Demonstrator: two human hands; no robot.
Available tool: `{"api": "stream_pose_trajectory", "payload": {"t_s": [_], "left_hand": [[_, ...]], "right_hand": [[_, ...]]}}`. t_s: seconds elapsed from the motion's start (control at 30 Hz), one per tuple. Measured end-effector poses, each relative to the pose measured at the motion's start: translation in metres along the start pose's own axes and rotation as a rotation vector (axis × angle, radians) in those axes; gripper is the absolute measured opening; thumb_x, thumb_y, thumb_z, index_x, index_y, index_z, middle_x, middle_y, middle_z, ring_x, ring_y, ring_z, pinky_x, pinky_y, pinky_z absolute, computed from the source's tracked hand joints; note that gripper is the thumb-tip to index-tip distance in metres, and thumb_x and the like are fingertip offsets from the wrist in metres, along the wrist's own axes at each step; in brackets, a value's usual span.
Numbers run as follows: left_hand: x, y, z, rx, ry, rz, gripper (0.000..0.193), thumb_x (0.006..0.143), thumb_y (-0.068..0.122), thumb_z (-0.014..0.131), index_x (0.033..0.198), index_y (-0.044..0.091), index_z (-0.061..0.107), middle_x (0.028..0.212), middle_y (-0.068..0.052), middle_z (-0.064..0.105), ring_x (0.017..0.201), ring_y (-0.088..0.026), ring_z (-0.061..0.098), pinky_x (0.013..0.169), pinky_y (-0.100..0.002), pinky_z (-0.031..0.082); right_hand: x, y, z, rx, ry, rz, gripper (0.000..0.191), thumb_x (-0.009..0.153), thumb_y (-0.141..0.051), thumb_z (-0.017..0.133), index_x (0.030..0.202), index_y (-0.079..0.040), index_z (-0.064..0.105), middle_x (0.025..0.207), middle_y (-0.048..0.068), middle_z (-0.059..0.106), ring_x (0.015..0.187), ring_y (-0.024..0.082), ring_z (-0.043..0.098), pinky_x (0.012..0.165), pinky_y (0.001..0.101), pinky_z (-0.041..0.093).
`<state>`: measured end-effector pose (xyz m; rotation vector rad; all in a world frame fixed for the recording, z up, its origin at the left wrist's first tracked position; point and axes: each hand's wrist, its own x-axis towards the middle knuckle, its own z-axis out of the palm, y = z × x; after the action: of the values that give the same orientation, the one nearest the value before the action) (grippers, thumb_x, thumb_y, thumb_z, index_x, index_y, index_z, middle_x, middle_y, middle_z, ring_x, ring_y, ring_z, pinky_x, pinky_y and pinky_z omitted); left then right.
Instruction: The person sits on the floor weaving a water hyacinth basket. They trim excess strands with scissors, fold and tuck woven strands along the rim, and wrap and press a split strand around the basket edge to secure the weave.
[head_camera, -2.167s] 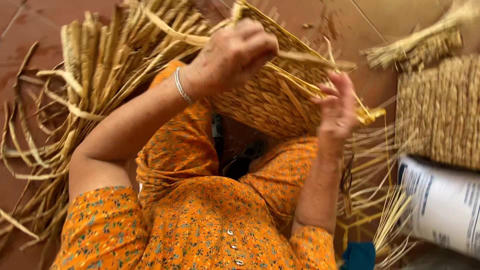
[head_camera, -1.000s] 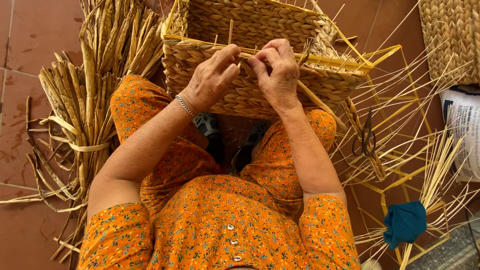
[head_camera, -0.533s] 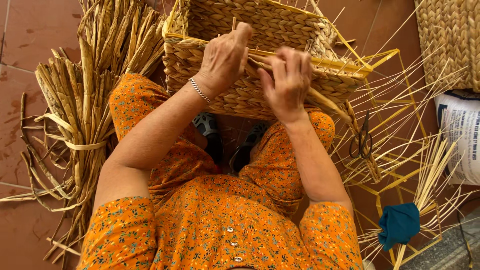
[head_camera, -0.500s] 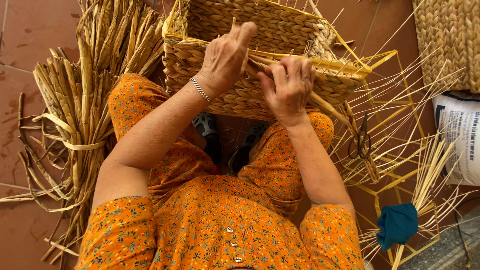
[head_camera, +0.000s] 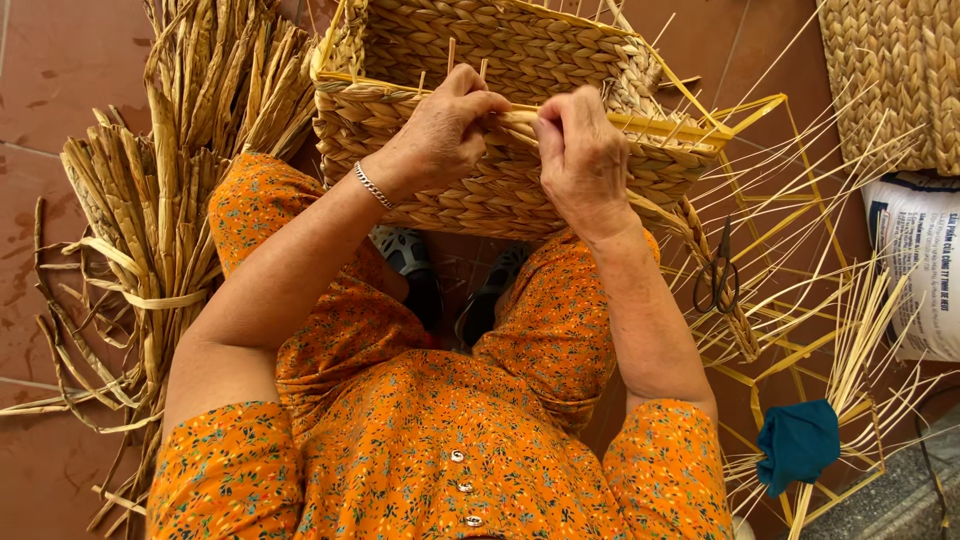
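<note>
A rectangular woven basket (head_camera: 520, 130) of braided straw-coloured fibre is resting against the knees of a person in an orange flowered dress, its open mouth tipping away from the camera; its inside is showing only woven wall, with nothing lying in it that can be made out; thin yellow frame rods (head_camera: 690, 125) are running along its rim and thin pale stakes are sticking up above the near edge. The left hand (head_camera: 440, 135), wearing a silver bracelet (head_camera: 374, 186), is curling closed at the near rim, thumb and fingers pinching a flat strand of fibre (head_camera: 515, 120); the right hand (head_camera: 585, 160) is lying just beside it, fingers bent over the same rim and pressing the strand down, thumb tucked against the weave.

A second woven piece (head_camera: 895, 80) of thicker braid is standing at the upper right, cut by the frame edge, so its contents cannot be told; below it a white sack (head_camera: 915, 265) with dark printed lettering is lying on its side. A bundle of dried reed (head_camera: 170, 200) is lying on the red floor tiles to the left; black scissors (head_camera: 718, 280) are lying among loose pale stalks on the right, and a teal cloth (head_camera: 797, 443) is sitting near the lower right.
</note>
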<state>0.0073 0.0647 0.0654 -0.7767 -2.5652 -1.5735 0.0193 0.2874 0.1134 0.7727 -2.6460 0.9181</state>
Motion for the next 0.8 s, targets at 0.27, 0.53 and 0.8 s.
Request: {"api": "stream_pose_trajectory", "payload": {"t_s": [0.27, 0.53, 0.8], "left_hand": [[0.015, 0.007, 0.014, 0.382, -0.091, -0.173, 0.018, 0.100, 0.016, 0.068, 0.094, 0.000, 0.062, 0.108, -0.013, 0.049, 0.078, -0.026, 0.060, 0.070, -0.043, 0.053], [-0.005, -0.008, 0.018, 0.533, 0.103, 0.249, 0.018, 0.098, 0.003, 0.065, 0.113, -0.001, 0.057, 0.104, -0.009, 0.049, 0.079, -0.019, 0.059, 0.061, -0.030, 0.054], [0.010, -0.018, 0.020, 0.482, 0.026, 0.113, 0.019, 0.096, -0.002, 0.071, 0.095, -0.001, 0.052, 0.103, -0.013, 0.052, 0.062, -0.021, 0.058, 0.054, -0.032, 0.052]], "right_hand": [[0.009, 0.029, 0.001, 0.045, -0.045, 0.104, 0.010, 0.100, -0.006, 0.072, 0.096, -0.003, 0.063, 0.093, 0.009, 0.065, 0.082, 0.022, 0.065, 0.071, 0.0369, 0.055], [0.004, 0.035, 0.020, -0.215, 0.087, 0.104, 0.039, 0.088, -0.037, 0.091, 0.084, -0.009, 0.064, 0.082, 0.003, 0.061, 0.068, 0.020, 0.062, 0.059, 0.0373, 0.051], [-0.008, 0.036, 0.032, -0.354, 0.059, 0.054, 0.042, 0.095, -0.043, 0.084, 0.082, -0.010, 0.060, 0.081, 0.004, 0.060, 0.061, 0.021, 0.061, 0.054, 0.0352, 0.049]]}}
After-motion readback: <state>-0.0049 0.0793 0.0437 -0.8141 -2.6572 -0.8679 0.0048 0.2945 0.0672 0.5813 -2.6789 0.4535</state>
